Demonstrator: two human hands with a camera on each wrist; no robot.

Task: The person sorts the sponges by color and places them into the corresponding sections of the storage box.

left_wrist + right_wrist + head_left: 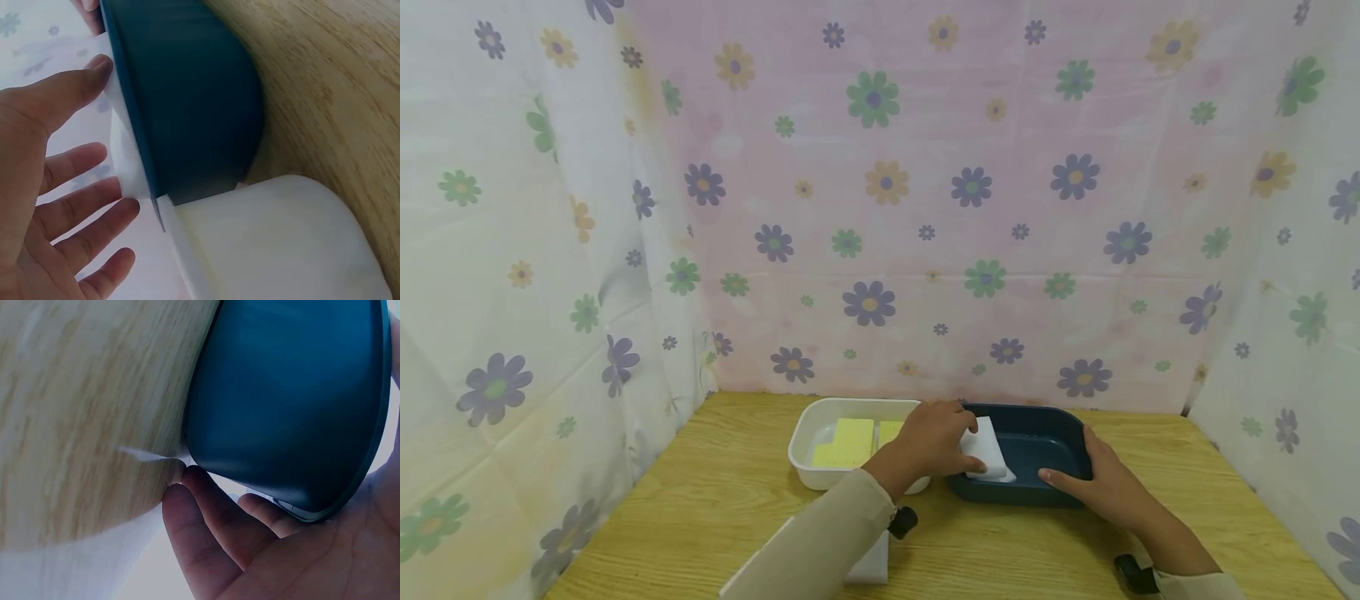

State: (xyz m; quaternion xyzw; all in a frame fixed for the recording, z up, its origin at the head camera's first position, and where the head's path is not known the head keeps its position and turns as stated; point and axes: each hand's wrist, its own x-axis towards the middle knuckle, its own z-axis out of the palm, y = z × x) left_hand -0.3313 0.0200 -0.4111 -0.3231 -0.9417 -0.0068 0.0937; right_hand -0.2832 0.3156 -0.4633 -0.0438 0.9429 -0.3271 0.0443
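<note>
Bench, flowered curtain behind. White cloth under spread left hand, in left end of blue tub; right hand grips right end.

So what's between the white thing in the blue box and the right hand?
The head view shows just bare floor of the blue box between white thing and right hand.

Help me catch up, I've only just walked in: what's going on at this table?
A person's left hand is at a white piece in the left end of a dark blue container, fingers loosely spread. The right hand grips that container's right end. Beside it, a white container holds yellow sponge-like pieces.
</note>
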